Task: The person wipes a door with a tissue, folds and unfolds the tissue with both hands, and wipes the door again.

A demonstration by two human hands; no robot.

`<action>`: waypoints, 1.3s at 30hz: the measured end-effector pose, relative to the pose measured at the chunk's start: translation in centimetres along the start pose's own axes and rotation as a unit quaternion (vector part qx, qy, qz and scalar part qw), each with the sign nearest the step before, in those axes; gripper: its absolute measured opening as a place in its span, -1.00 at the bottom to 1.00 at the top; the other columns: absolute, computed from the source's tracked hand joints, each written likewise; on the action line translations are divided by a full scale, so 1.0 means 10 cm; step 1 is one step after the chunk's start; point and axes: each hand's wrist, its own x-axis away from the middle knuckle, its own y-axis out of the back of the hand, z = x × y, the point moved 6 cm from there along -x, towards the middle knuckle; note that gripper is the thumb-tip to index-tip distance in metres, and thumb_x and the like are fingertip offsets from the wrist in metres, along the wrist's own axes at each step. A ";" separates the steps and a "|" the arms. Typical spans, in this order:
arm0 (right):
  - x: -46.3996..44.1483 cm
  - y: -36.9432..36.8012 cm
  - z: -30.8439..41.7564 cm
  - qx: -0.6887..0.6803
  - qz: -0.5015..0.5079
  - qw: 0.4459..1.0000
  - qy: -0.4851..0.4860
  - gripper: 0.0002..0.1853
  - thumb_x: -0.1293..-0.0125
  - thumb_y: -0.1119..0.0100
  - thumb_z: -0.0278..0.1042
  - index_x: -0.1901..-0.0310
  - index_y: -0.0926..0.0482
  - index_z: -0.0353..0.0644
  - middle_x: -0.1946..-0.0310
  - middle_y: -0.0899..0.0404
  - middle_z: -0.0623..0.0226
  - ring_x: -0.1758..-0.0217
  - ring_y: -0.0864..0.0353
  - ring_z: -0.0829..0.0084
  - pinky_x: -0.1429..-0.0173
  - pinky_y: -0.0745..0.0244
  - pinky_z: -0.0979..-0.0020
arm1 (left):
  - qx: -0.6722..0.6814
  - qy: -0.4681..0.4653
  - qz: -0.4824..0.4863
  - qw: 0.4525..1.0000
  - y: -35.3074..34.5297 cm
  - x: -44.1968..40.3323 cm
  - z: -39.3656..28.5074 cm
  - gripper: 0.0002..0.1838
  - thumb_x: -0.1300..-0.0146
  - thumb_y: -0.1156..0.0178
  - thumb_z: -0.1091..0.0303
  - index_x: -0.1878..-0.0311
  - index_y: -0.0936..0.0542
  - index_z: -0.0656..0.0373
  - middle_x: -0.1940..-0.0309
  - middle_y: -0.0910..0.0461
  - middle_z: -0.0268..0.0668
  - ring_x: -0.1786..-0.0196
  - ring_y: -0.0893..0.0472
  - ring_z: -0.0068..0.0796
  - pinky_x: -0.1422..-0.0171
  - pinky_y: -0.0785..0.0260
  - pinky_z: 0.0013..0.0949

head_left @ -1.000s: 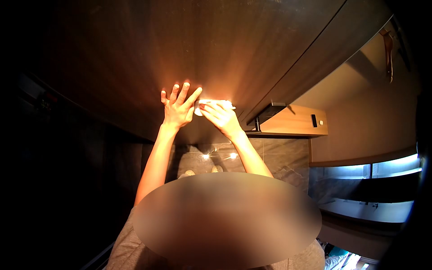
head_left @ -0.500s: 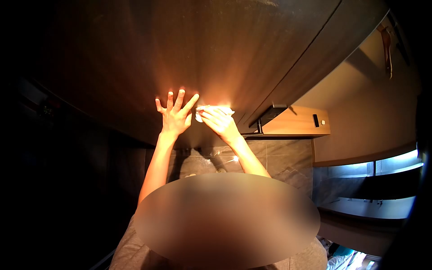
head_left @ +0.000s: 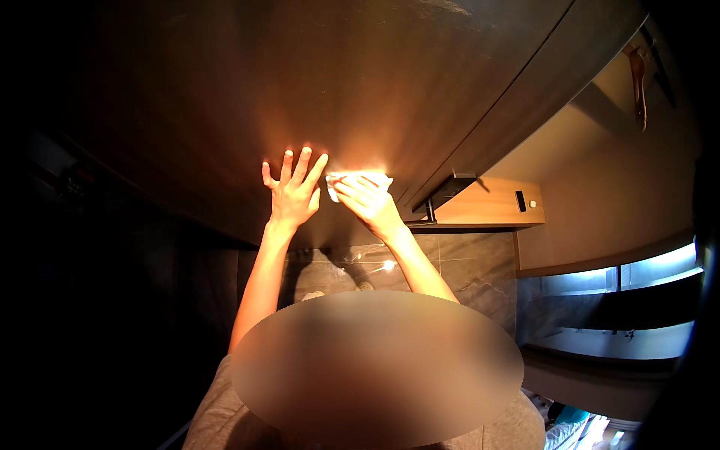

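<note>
My left hand has its fingers spread, the tips against a dark wooden door, and holds nothing. Just to its right, my right hand presses a crumpled white cloth onto the door's surface. The cloth sticks out on both sides of my fingers; whether it is fabric or paper I cannot tell. A black door handle on its dark plate is to the right of my right hand. Strong light falls on both hands and the door around them.
Beyond the door's edge is a light wooden ledge with a black rectangular object and a small white item. A wooden hanger hangs at upper right. Dark marble-look tiles cover the floor. A blurred oval hides the lower middle.
My right hand and the white cloth have shifted only very slightly. The left hand keeps its spread pose on the door. The whole view has tilted a little.
</note>
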 end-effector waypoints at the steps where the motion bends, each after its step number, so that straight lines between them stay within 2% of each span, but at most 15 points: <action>1: -0.02 0.03 0.02 0.009 -0.002 1.000 0.006 -0.69 -0.04 -0.32 -0.51 0.12 -0.70 -0.25 0.00 -0.69 0.25 -0.12 -0.67 0.26 -0.21 -0.60 0.24 | 0.005 0.006 -0.002 1.000 -0.01 0.01 0.02 -0.21 -0.05 -0.30 0.35 -0.44 -0.40 -0.27 -0.63 0.05 -0.32 -0.68 0.25 -0.26 -0.58 0.67 0.20; 6: -0.18 0.09 0.06 0.030 -0.042 0.999 0.015 -0.70 -0.01 -0.31 -0.56 0.14 -0.69 -0.30 0.02 -0.70 0.24 -0.12 -0.67 0.22 -0.19 -0.62 0.24 | 0.008 0.060 -0.019 0.998 -0.06 0.12 0.10 -0.16 -0.04 -0.30 0.37 -0.48 -0.34 -0.28 -0.63 0.09 -0.22 -0.68 0.27 -0.22 -0.58 0.65 0.20; 9: -0.05 -0.04 0.02 -0.007 -0.044 0.999 0.010 -0.70 0.01 -0.30 -0.59 0.15 -0.69 -0.30 0.03 -0.70 0.23 -0.11 -0.68 0.20 -0.18 -0.62 0.23 | 0.016 0.054 -0.009 0.998 -0.01 0.10 0.12 -0.13 -0.02 -0.32 0.38 -0.48 -0.34 -0.29 -0.64 0.10 -0.23 -0.68 0.27 -0.21 -0.57 0.62 0.21; 10: 0.00 -0.09 0.00 -0.017 -0.029 0.999 0.006 -0.70 0.01 -0.30 -0.60 0.15 -0.69 -0.30 0.04 -0.70 0.23 -0.10 -0.68 0.20 -0.18 -0.62 0.23 | 0.011 0.037 -0.001 0.999 0.04 0.08 0.10 -0.21 -0.09 -0.28 0.41 -0.47 -0.37 -0.16 -0.63 0.14 -0.13 -0.67 0.31 -0.15 -0.57 0.61 0.19; 12: 0.06 -0.15 0.04 -0.041 0.002 0.999 -0.004 -0.69 0.02 -0.30 -0.61 0.16 -0.69 -0.30 0.05 -0.71 0.24 -0.09 -0.69 0.20 -0.18 -0.63 0.24 | 0.015 0.047 0.006 0.999 0.06 0.10 0.12 -0.14 -0.02 -0.32 0.39 -0.48 -0.34 -0.26 -0.64 0.12 -0.22 -0.67 0.28 -0.20 -0.57 0.60 0.21; 17: -0.23 0.14 0.16 0.016 -0.101 0.995 -0.005 -0.69 0.07 -0.28 -0.68 0.20 -0.71 -0.29 0.09 -0.73 0.21 -0.04 -0.72 0.20 -0.10 -0.65 0.26 | 0.033 0.066 0.022 0.997 0.04 0.11 0.11 -0.12 -0.01 -0.34 0.36 -0.48 -0.34 -0.30 -0.64 0.12 -0.28 -0.68 0.27 -0.22 -0.56 0.57 0.25; 19: -0.35 0.21 0.14 0.021 -0.122 0.992 -0.012 -0.67 0.09 -0.29 -0.68 0.19 -0.70 -0.30 0.10 -0.72 0.21 -0.06 -0.71 0.20 -0.13 -0.64 0.25 | 0.035 0.072 0.027 0.996 0.06 0.10 0.10 -0.14 -0.02 -0.32 0.36 -0.48 -0.35 -0.29 -0.64 0.12 -0.27 -0.68 0.26 -0.22 -0.56 0.56 0.26; 25: -0.09 -0.09 0.12 -0.033 -0.029 0.999 -0.026 -0.63 0.11 -0.28 -0.68 0.16 -0.69 -0.28 0.05 -0.71 0.17 -0.10 -0.69 0.21 -0.18 -0.60 0.25 | 0.037 0.076 0.037 0.996 0.10 0.08 0.08 -0.18 -0.06 -0.27 0.38 -0.48 -0.36 -0.27 -0.64 0.11 -0.27 -0.67 0.23 -0.20 -0.55 0.52 0.28; 26: -0.01 -0.13 0.11 -0.032 -0.035 0.998 -0.040 -0.65 0.11 -0.27 -0.70 0.19 -0.70 -0.27 0.07 -0.71 0.16 -0.07 -0.70 0.21 -0.13 -0.62 0.26 | 0.038 0.079 0.043 0.995 0.11 0.08 0.07 -0.18 -0.07 -0.26 0.38 -0.48 -0.36 -0.26 -0.64 0.10 -0.26 -0.67 0.22 -0.20 -0.54 0.52 0.29; 29: -0.21 0.04 0.19 0.026 -0.076 0.996 -0.041 -0.75 -0.04 -0.28 -0.56 0.18 -0.72 -0.27 0.04 -0.71 0.22 -0.07 -0.71 0.27 -0.13 -0.65 0.32 | 0.049 0.073 0.054 0.995 0.14 0.09 0.08 -0.18 -0.07 -0.26 0.38 -0.49 -0.35 -0.25 -0.64 0.10 -0.26 -0.67 0.22 -0.20 -0.54 0.50 0.29; 30: -0.28 0.12 0.20 0.040 -0.112 0.992 -0.031 -0.76 -0.03 -0.29 -0.56 0.20 -0.73 -0.26 0.06 -0.72 0.24 -0.04 -0.72 0.28 -0.08 -0.66 0.32 | 0.053 0.074 0.060 0.994 0.15 0.09 0.08 -0.18 -0.08 -0.25 0.39 -0.49 -0.34 -0.23 -0.64 0.11 -0.25 -0.67 0.23 -0.19 -0.54 0.48 0.29; 33: -0.41 0.21 0.18 0.037 -0.150 0.988 -0.024 -0.67 0.13 -0.24 -0.74 0.24 -0.71 -0.29 0.14 -0.73 0.19 -0.02 -0.72 0.19 -0.10 -0.64 0.24 | 0.044 0.073 0.067 0.994 0.13 0.10 0.08 -0.18 -0.08 -0.24 0.40 -0.50 -0.33 -0.23 -0.64 0.12 -0.24 -0.67 0.23 -0.18 -0.54 0.47 0.29; 37: -0.16 -0.03 0.13 -0.019 -0.083 0.996 -0.035 -0.65 0.11 -0.23 -0.75 0.21 -0.70 -0.28 0.14 -0.72 0.20 -0.04 -0.71 0.18 -0.15 -0.62 0.19 | 0.028 0.058 0.075 0.995 0.17 0.08 0.06 -0.15 -0.05 -0.28 0.40 -0.50 -0.32 -0.14 -0.64 0.17 -0.15 -0.67 0.29 -0.10 -0.55 0.47 0.26; 38: -0.11 -0.07 0.13 -0.007 -0.032 0.999 -0.034 -0.73 -0.01 -0.33 -0.53 0.18 -0.71 -0.26 0.06 -0.72 0.25 -0.11 -0.68 0.25 -0.16 -0.62 0.25 | 0.026 0.056 0.078 0.995 0.18 0.09 0.06 -0.15 -0.04 -0.28 0.41 -0.50 -0.32 -0.14 -0.64 0.17 -0.15 -0.67 0.28 -0.10 -0.55 0.46 0.26; 39: -0.14 -0.06 0.13 -0.007 -0.049 0.998 -0.038 -0.73 -0.01 -0.33 -0.54 0.17 -0.71 -0.26 0.06 -0.72 0.24 -0.11 -0.69 0.24 -0.15 -0.63 0.26 | 0.024 0.053 0.080 0.995 0.17 0.09 0.07 -0.15 -0.04 -0.28 0.41 -0.50 -0.32 -0.15 -0.64 0.17 -0.16 -0.67 0.27 -0.10 -0.55 0.46 0.27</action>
